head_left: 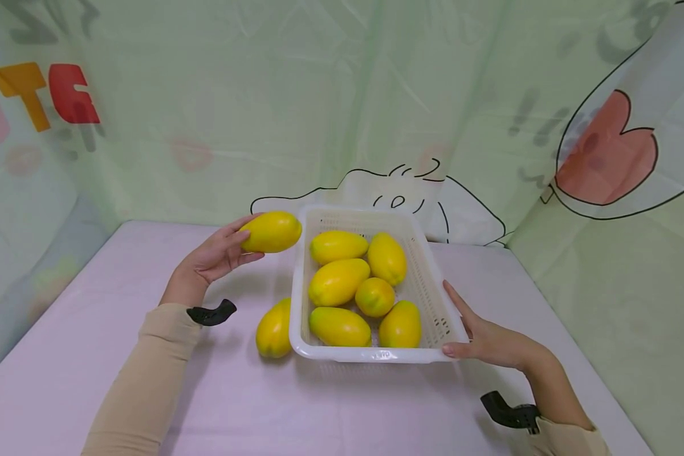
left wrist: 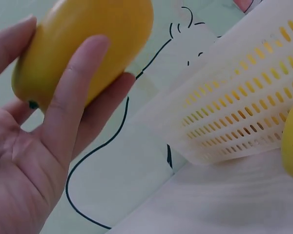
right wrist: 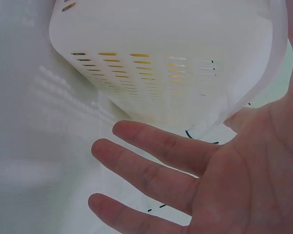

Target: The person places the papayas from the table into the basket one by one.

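My left hand (head_left: 221, 253) grips a yellow papaya (head_left: 273, 232) at its stem end, raised beside the upper left rim of a white basket (head_left: 370, 354). In the left wrist view, fingers and thumb wrap around that papaya (left wrist: 107, 29). Several more papayas (head_left: 339, 282) lie inside the basket. At the basket's near right corner is my right hand (head_left: 490, 339), its thumb on the front rim and its index finger along the right side. Straight, spread fingers (right wrist: 151, 178) show beside the slotted basket wall (right wrist: 151, 92) in the right wrist view.
One loose papaya (head_left: 273, 329) lies on the pale tablecloth (head_left: 234, 405) left of the basket, partly hidden by the rim. Behind the table hangs a printed pale green curtain (head_left: 234, 95). A black curved piece (head_left: 212, 313) sits at each wrist.
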`<action>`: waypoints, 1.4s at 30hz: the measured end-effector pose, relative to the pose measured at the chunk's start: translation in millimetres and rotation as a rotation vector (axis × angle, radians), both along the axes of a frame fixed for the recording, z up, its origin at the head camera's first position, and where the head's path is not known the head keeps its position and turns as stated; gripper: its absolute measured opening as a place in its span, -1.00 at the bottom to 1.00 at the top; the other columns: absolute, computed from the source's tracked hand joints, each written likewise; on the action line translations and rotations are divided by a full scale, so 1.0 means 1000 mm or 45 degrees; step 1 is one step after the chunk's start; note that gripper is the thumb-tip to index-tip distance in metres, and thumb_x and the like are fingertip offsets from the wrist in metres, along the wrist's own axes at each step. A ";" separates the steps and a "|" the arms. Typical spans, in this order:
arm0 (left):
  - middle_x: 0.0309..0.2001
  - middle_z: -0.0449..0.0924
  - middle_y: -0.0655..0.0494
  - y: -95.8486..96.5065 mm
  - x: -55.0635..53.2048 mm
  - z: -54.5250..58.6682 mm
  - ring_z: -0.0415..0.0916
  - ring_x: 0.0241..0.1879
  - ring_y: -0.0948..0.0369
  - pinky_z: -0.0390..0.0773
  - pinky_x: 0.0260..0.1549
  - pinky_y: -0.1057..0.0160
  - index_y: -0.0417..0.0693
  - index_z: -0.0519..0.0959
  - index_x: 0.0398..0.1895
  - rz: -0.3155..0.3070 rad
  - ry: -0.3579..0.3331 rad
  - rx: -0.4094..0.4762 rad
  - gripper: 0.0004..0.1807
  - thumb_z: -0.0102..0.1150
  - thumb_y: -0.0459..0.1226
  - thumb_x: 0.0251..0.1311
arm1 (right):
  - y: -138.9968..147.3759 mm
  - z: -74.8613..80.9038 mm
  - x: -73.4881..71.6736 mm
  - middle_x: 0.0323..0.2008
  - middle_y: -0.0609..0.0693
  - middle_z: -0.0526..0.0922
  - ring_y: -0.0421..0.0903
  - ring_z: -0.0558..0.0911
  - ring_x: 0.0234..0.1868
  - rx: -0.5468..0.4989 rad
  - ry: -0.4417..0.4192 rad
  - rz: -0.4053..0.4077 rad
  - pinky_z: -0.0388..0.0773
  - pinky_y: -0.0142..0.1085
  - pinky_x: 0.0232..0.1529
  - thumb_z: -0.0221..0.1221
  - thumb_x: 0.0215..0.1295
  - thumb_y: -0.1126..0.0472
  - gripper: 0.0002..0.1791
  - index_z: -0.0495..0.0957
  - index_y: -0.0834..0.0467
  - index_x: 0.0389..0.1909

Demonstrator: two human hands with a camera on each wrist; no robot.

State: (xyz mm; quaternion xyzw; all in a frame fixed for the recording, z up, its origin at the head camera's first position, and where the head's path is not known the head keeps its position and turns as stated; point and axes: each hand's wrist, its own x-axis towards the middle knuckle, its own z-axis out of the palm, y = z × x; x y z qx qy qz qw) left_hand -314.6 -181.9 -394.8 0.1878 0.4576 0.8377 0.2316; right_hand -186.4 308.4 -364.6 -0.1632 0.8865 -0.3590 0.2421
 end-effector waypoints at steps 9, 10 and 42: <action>-0.03 0.52 0.07 0.009 0.009 0.010 0.60 -0.13 0.10 0.63 -0.07 0.14 0.06 0.34 0.15 -0.110 0.239 -0.080 -0.67 -0.01 -0.32 0.35 | 0.001 -0.002 0.000 0.49 0.25 -0.39 0.21 0.21 0.27 0.019 0.008 -0.007 0.20 0.33 0.20 0.24 0.20 0.04 0.23 -0.69 -0.34 0.38; -0.03 0.52 0.06 0.011 0.011 0.012 0.61 -0.14 0.09 0.63 -0.07 0.12 0.07 0.34 0.15 -0.116 0.261 -0.101 -0.66 0.03 -0.31 0.33 | 0.000 -0.002 -0.001 0.49 0.25 -0.39 0.20 0.21 0.27 0.024 0.007 -0.010 0.21 0.32 0.20 0.24 0.20 0.03 0.23 -0.69 -0.34 0.38; 0.21 0.38 0.22 0.073 0.069 0.070 0.36 0.17 0.19 0.58 -0.01 0.21 0.18 0.40 0.17 -0.431 1.013 -1.071 -0.52 0.25 -0.20 0.18 | -0.002 0.000 0.000 0.48 0.29 -0.41 0.17 0.29 0.20 0.018 0.024 0.000 0.34 0.28 0.15 0.24 0.19 0.04 0.25 -0.69 -0.20 0.41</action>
